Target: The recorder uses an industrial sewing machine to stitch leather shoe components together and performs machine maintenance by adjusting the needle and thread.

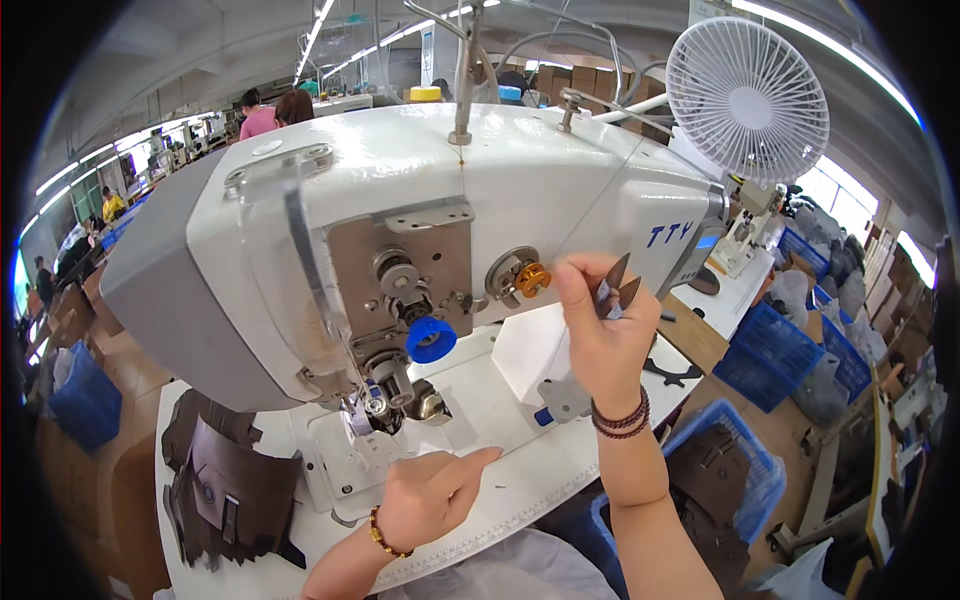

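Observation:
My right hand [610, 335] is raised in front of the sewing machine's [600, 185] white arm. Tucked in its grip are thread snips [620, 290], their dark pointed blades sticking up past the fingers. Its thumb and forefinger are pinched together where a thin thread [600, 205] comes down, just right of an orange bobbin [534, 280] on the machine's front. Low over the white table [530, 480], my left hand [430, 500] has its forefinger stretched to the right and the other fingers curled; nothing shows in it. The presser foot area [385, 415] lies just beyond it.
Dark brown cut pieces [235, 480] are piled at the table's left. A blue basket [750, 460] with more brown pieces stands at right, and blue crates [770, 350] sit beyond. A white fan [748, 105] is at upper right. A blue knob [431, 340] juts from the machine.

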### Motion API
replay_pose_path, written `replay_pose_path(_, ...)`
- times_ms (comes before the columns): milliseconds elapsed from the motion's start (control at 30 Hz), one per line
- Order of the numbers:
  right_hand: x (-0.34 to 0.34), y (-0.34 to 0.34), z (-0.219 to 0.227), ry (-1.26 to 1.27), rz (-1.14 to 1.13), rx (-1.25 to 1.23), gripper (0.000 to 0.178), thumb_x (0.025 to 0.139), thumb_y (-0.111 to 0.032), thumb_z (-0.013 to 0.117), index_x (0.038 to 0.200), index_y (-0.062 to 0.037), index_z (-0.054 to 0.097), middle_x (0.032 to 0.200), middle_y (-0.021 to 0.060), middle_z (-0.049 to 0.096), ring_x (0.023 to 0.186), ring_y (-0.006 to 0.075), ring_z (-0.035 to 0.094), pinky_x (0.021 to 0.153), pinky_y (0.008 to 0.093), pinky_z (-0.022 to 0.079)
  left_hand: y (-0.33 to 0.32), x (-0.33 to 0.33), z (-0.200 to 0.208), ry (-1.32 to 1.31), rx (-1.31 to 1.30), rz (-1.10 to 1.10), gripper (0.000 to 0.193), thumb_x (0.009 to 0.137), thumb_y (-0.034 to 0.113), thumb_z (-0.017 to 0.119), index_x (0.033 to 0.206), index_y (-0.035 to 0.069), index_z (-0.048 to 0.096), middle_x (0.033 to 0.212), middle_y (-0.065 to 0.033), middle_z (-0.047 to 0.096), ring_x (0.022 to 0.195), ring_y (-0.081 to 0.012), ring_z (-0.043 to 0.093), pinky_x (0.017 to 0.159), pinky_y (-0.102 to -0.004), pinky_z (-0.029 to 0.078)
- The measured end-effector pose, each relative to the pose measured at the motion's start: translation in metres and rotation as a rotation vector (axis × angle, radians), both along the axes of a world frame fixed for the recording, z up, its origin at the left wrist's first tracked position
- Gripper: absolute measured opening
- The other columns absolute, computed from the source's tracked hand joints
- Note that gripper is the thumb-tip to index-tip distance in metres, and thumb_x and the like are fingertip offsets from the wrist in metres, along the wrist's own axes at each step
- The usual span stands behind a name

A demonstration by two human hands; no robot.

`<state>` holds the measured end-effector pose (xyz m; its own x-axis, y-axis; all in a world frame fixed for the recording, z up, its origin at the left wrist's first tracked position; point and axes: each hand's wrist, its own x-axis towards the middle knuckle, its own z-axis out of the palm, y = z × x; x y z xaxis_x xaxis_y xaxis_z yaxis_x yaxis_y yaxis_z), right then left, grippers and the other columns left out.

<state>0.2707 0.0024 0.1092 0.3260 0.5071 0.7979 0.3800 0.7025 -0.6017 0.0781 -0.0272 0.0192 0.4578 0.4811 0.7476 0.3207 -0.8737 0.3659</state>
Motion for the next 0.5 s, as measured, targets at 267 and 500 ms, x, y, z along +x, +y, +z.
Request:
replay_pose_path(267,-0.004,-0.006,0.009,0.017,0.002,-0.028,0.012,0.083,-0.007,0.059,0.093,-0.0005,0.059,0.074,0.0,0.06,0.062,0.0011,0.045,0.049,0.0176,0.033,0.01,-0.013,-0.009,0.225,0.028,0.112,0.031,0.069,0.005,0.056,0.097,0.012,0.066,0.048,-0.0009,0.049,0.041,-0.0157,0.049,0.039,-0.0293,0.038)
replay_pose_path(500,-0.034,-0.009,-0.004,-0.247,-0.009,0.314,0.024,0.082,-0.002,0.059,0.105,-0.0014,0.054,0.091,0.0052,0.062,0.063,0.0042,0.048,0.051,0.0158,0.035,0.011,-0.023,-0.008,0.257,-0.031,0.201,0.033,0.069,0.004,0.056,0.099,0.013,0.067,0.05,-0.0019,0.05,0.04,-0.0179,0.049,0.039,-0.031,0.038)
